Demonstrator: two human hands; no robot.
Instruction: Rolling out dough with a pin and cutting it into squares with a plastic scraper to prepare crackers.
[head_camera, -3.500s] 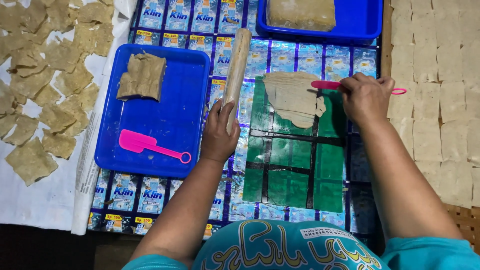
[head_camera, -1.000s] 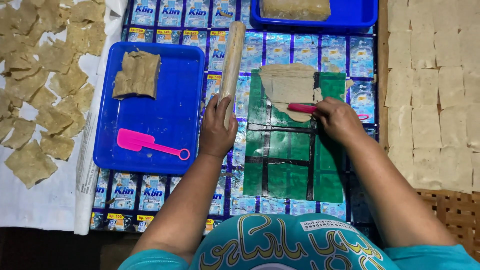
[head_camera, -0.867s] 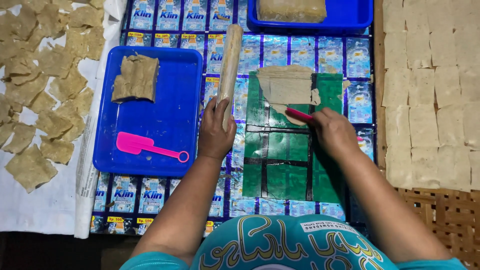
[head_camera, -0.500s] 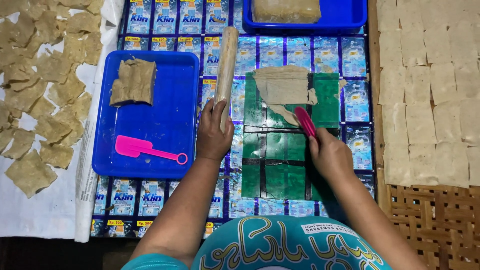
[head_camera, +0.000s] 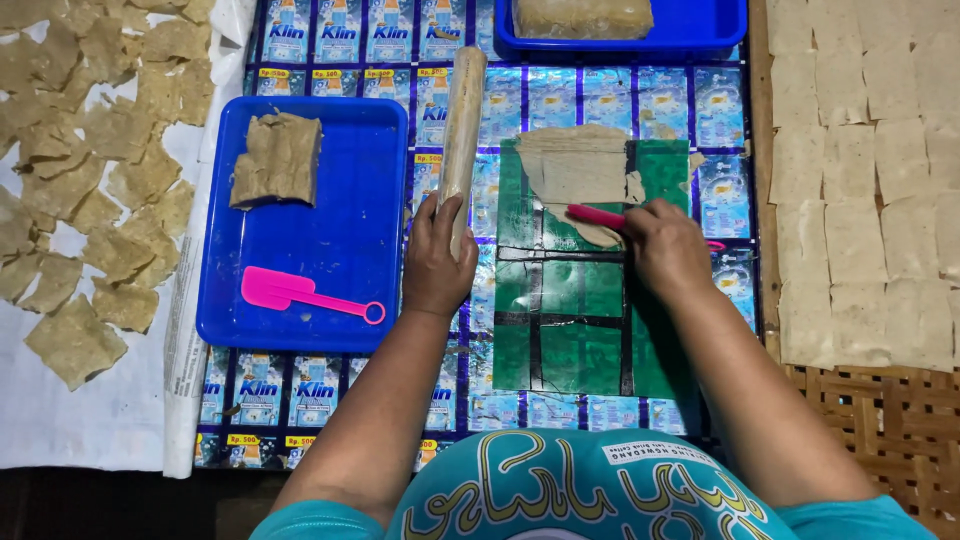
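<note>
My left hand (head_camera: 437, 262) grips the wooden rolling pin (head_camera: 462, 130) just left of the green mat (head_camera: 580, 330). My right hand (head_camera: 668, 245) clasps a pink scraper (head_camera: 594, 215) against the dough sheet (head_camera: 578, 170) on that mat.

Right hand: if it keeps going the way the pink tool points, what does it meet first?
The right hand points left across the green mat; it would likely meet the rolling pin first.
</note>
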